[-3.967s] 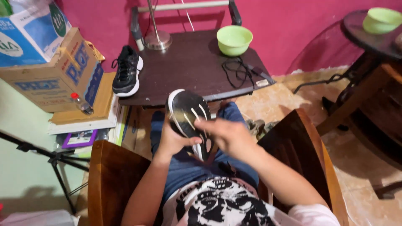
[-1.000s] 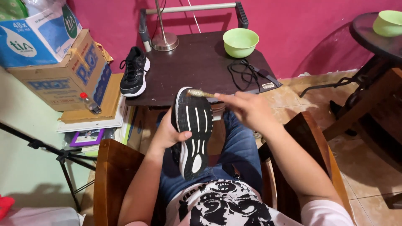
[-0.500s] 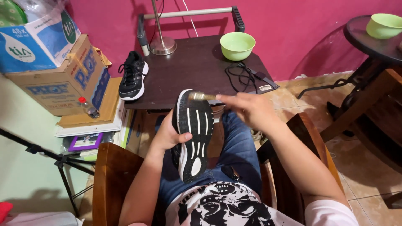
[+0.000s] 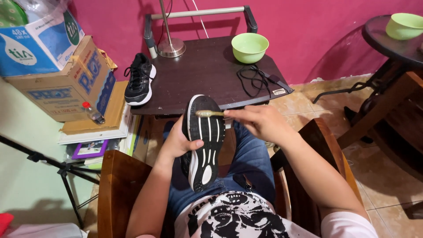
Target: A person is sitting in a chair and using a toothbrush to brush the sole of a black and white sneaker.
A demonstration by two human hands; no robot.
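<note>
My left hand (image 4: pixel 178 143) grips a black sneaker (image 4: pixel 204 145) by its side, sole up and toe pointing away, over my lap. The sole is black with white stripes. My right hand (image 4: pixel 260 123) holds a small brush (image 4: pixel 209 113) whose bristle end lies across the toe part of the sole. I sit in a wooden chair (image 4: pixel 114 185) in blue jeans. The second black sneaker (image 4: pixel 140 79) stands upright on the left edge of the dark table (image 4: pixel 207 75) in front of me.
On the table are a light green bowl (image 4: pixel 250 47), a lamp base (image 4: pixel 171 46) and a coiled black cable (image 4: pixel 253 79). Cardboard boxes (image 4: pixel 61 88) and a small bottle (image 4: pixel 92 113) are stacked at left. Another green bowl (image 4: pixel 404 25) sits on a round side table at right.
Four seconds ago the shoe was lower with my right hand near its heel. Now the shoe is raised and the brush lies at the toe; it has barely shifted in the last second.
</note>
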